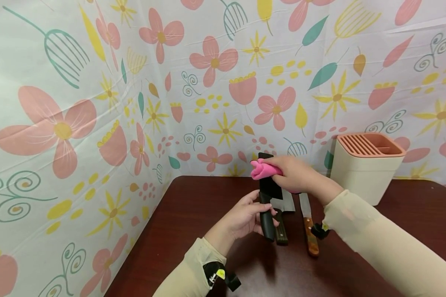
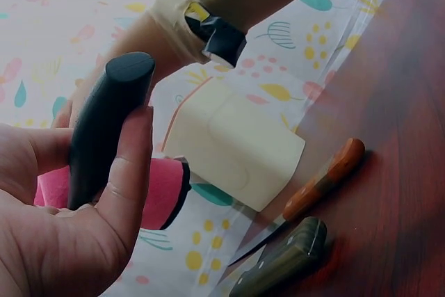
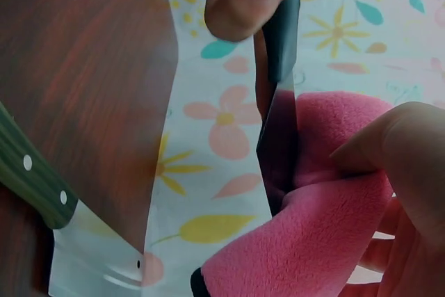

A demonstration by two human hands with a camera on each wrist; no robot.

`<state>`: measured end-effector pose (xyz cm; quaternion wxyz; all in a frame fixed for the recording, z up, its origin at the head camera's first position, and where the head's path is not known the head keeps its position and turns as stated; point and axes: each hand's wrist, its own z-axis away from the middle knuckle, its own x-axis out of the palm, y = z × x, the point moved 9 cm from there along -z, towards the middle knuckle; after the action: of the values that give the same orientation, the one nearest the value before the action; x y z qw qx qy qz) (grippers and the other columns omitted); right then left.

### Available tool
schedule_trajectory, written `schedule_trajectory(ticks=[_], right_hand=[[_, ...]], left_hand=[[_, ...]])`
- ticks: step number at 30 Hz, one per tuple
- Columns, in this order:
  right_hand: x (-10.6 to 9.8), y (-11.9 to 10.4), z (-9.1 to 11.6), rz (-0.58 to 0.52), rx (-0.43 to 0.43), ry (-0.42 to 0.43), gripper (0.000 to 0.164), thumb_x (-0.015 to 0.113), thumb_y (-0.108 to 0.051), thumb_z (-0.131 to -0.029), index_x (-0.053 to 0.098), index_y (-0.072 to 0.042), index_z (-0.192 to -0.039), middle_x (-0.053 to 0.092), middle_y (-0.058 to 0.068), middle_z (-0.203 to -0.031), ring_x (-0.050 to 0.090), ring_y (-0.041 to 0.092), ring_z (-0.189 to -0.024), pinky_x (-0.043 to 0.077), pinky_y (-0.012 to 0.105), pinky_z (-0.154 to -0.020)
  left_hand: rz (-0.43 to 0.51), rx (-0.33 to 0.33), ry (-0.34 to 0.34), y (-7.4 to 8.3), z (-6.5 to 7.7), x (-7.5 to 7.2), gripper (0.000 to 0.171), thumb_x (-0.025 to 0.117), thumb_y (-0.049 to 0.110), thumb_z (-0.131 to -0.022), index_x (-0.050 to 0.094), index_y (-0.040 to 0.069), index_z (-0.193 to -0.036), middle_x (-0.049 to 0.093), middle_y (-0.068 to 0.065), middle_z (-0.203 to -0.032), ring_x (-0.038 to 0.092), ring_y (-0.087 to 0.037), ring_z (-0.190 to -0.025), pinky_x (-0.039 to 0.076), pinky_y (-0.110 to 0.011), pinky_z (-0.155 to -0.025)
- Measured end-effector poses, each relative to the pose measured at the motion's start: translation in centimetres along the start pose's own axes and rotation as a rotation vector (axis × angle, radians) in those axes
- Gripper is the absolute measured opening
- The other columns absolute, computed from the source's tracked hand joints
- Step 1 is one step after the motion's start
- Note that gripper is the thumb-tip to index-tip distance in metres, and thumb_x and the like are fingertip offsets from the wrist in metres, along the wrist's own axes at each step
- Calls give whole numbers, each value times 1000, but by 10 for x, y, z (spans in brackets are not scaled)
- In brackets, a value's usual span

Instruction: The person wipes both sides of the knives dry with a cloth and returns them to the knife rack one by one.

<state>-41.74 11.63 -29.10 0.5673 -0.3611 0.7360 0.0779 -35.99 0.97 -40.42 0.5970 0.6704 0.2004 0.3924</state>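
My left hand (image 1: 245, 216) grips the black handle (image 2: 115, 119) of a dark-bladed kitchen knife (image 1: 269, 187), held above the table with its blade pointing away. In my right hand (image 1: 295, 173) is a folded pink cloth (image 3: 327, 193) with a dark edge, pinched against the knife's blade. The cloth covers part of the blade in the right wrist view. Under the held knife, a cleaver (image 1: 281, 225) with a dark green-brown riveted handle lies on the table. A narrower knife (image 1: 310, 235) with an orange-brown wooden handle lies to its right.
A cream knife block (image 1: 368, 177) with a slotted pinkish-orange top stands at the back right of the dark reddish-brown table (image 1: 193, 206). Floral-patterned sheets (image 1: 215, 103) hang behind the table and along its left side.
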Motion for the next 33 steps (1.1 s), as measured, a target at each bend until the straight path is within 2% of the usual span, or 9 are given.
schedule_trajectory(ticks=[5, 10, 12, 18, 22, 25, 29, 33], right_hand=[[0, -11, 9, -15, -58, 38, 49, 65, -8, -92, 63, -14, -140, 73, 4, -110, 58, 18, -83, 47, 35, -76], [2, -15, 20, -93, -84, 66, 50, 66, -4, -91, 63, -11, -141, 73, 3, -108, 57, 15, -79, 46, 31, -71], [3, -17, 24, -124, -108, 83, 49, 65, -2, -90, 64, -11, -138, 72, 2, -102, 55, 14, -76, 46, 29, -69], [4, -26, 37, -136, -196, 160, 43, 65, 1, -90, 69, -13, -131, 71, -4, -98, 54, 10, -75, 46, 26, -69], [7, -27, 47, -124, -174, 174, 47, 65, 0, -90, 66, -11, -136, 72, -2, -108, 56, 12, -83, 48, 29, -73], [10, -26, 54, -120, -131, 175, 50, 64, 0, -89, 64, -9, -138, 72, 4, -121, 63, 19, -97, 54, 38, -84], [12, -25, 61, -131, -107, 180, 49, 64, -1, -90, 64, -10, -138, 70, 6, -129, 66, 24, -113, 55, 50, -93], [16, -24, 65, -140, -116, 186, 50, 63, 0, -91, 64, -13, -138, 71, 1, -127, 66, 17, -107, 56, 45, -90]], left_hand=[[-3, 0, -1, 2, 1, 0, 48, 55, 16, -104, 40, 18, -150, 67, -3, -95, 77, -18, -82, 63, -38, -61], [-3, -3, 2, 2, 1, 0, 47, 55, 16, -104, 42, 21, -149, 66, -3, -95, 77, -18, -82, 63, -40, -62], [-4, -4, 0, 2, 1, 0, 47, 55, 16, -104, 42, 21, -150, 66, -3, -95, 77, -18, -82, 63, -40, -62], [1, -7, 3, 1, 2, 0, 46, 54, 15, -105, 42, 19, -149, 66, -3, -95, 77, -17, -82, 63, -37, -62], [5, -11, 10, -1, 1, 1, 41, 53, 15, -104, 45, 20, -144, 66, -3, -96, 77, -16, -81, 63, -37, -62], [4, -16, 13, -3, 1, 1, 40, 54, 14, -104, 45, 19, -143, 67, -2, -96, 77, -16, -80, 63, -37, -61], [0, -21, 19, -5, 0, 1, 39, 53, 14, -104, 45, 18, -142, 67, -1, -95, 77, -15, -79, 63, -37, -60], [-1, -18, 16, -6, -1, 0, 38, 54, 13, -104, 46, 17, -140, 67, -1, -93, 77, -15, -78, 63, -36, -60]])
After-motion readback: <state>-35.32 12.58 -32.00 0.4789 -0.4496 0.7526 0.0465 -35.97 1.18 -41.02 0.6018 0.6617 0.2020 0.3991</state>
